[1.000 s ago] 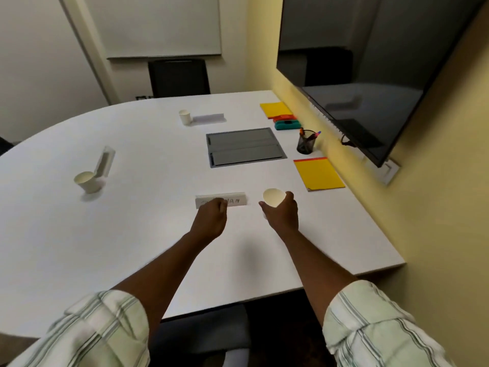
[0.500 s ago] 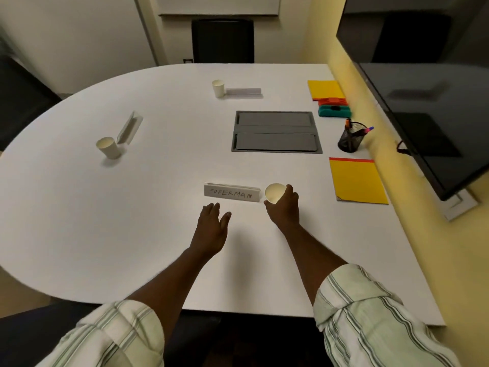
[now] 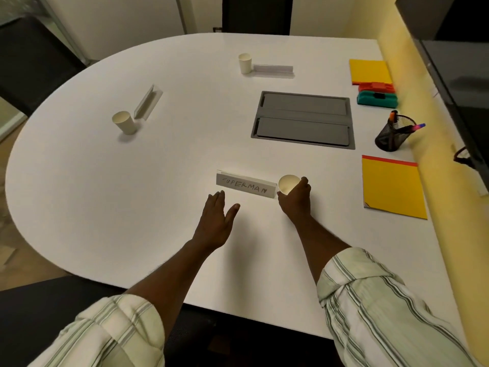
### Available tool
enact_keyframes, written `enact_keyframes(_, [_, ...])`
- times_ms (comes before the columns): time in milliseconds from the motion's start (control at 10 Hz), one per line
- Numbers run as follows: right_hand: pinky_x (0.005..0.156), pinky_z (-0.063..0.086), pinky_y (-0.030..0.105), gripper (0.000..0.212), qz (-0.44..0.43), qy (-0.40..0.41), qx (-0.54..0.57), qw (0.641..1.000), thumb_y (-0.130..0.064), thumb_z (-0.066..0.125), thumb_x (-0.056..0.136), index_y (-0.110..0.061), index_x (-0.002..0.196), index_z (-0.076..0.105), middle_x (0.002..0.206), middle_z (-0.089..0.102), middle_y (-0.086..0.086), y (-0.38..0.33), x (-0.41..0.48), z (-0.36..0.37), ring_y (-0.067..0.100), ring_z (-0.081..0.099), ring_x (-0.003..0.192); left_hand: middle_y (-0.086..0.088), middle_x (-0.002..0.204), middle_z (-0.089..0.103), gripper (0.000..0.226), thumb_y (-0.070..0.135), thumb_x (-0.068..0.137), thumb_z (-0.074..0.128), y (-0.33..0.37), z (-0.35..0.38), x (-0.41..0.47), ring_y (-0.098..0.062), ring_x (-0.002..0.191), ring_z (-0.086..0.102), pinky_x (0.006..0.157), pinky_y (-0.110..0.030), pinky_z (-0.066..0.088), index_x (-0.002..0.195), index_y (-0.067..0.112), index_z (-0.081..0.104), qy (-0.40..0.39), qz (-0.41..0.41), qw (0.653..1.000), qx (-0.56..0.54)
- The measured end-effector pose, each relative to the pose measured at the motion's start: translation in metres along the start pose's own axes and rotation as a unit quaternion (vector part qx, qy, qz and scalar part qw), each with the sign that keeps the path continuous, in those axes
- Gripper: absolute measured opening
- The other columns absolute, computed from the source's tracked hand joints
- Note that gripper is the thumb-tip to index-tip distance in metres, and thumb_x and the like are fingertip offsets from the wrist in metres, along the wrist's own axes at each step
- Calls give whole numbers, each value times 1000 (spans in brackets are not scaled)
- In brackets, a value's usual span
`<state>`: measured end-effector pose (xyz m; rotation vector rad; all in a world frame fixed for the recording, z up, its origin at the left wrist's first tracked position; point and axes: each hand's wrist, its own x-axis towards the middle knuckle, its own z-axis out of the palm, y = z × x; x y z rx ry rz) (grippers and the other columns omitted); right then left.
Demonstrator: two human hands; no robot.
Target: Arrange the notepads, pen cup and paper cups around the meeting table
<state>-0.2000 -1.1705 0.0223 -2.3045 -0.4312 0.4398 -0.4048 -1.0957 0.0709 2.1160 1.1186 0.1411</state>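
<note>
My right hand (image 3: 296, 200) grips a cream paper cup (image 3: 288, 182) standing on the white table (image 3: 132, 207), just right of a name plate (image 3: 246, 184) that reads SUPERMAN. My left hand (image 3: 215, 221) lies flat with straight fingers just in front of that plate, holding nothing. Two more paper cups stand further off: one at the left (image 3: 124, 122) and one at the far side (image 3: 244, 63), each beside a name plate. A yellow notepad (image 3: 391, 186) lies at the right, another (image 3: 369, 71) at the far right. The black mesh pen cup (image 3: 391, 133) stands between them.
A grey cable hatch (image 3: 304, 119) is set into the table's middle. A red and a teal eraser (image 3: 377, 95) lie by the far notepad. A dark screen (image 3: 463, 75) hangs on the yellow wall at the right. Black chairs (image 3: 29, 64) stand around the table.
My left hand let go of the SUPERMAN plate, drew back and spread flat. My right hand kept its grip on the cup beside the plate. My head rose and looks further down.
</note>
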Motion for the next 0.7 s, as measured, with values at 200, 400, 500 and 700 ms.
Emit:
enact_keyframes(200, [97, 46, 44, 78, 15, -1, -19, 1000, -17, 74, 80, 0, 138, 24, 132, 40, 22, 6, 11, 6, 40, 48, 120, -2, 159, 12, 68, 48, 97, 33, -4, 4, 7, -16, 148, -1, 117, -29, 5, 150, 11, 14, -8, -13, 1000, 2])
enact_keyframes(400, [96, 46, 47, 78, 31, 6, -34, 999, -22, 72, 81, -2, 139, 24, 131, 42, 21, 9, 17, 16, 40, 48, 120, -3, 159, 13, 67, 47, 97, 33, -15, 1, 9, -16, 148, 0, 117, -26, 5, 150, 10, 13, -13, -2, 1000, 15])
enact_keyframes(500, [95, 46, 46, 80, 32, 6, -34, 999, -24, 73, 81, -3, 140, 23, 132, 42, 21, 6, 14, 15, 39, 48, 120, -3, 159, 13, 67, 47, 97, 33, -20, -2, 6, -16, 148, 1, 117, -27, 5, 150, 10, 13, -19, -11, 1000, 13])
enact_keyframes(700, [101, 42, 49, 109, 56, 13, -58, 997, -29, 80, 74, -6, 149, 4, 142, 29, 19, 7, 9, 18, 40, 41, 125, -3, 159, 14, 68, 48, 97, 33, -26, -6, 6, -16, 148, 2, 117, -27, 5, 150, 10, 13, -7, -15, 1000, -6])
